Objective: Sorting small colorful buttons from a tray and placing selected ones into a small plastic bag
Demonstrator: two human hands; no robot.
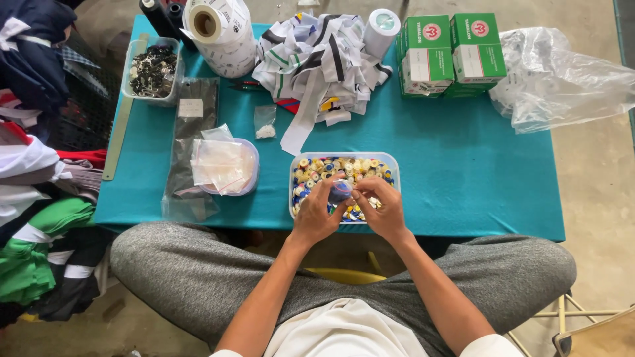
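You are sitting at a teal surface (450, 178) that is filling the middle of the frame, with your knees in grey trousers spreading across the bottom. At the far left a pile of folded garments (33, 198) is spilling down beside it. In the upper right a crumpled clear plastic bag (562, 79) is lying next to two stacks of green and white boxes (450, 56). At top centre a heap of striped fabric strips (317, 56) is sitting between a big roll of white labels (221, 33) and a smaller white roll (382, 30). In the upper left a clear tub of dark small parts (153, 69) is standing above a long dark plastic sleeve (192, 152), and a round dish of small clear bags (225, 166) is resting on that sleeve.

Just in front of you, at the near edge, a clear tray of coloured buttons (387, 165) is waiting. Your left hand (316, 215) and right hand (383, 211) are meeting right over it (fingertips almost touching), both pinching a small bluish clear piece (340, 192) between them.
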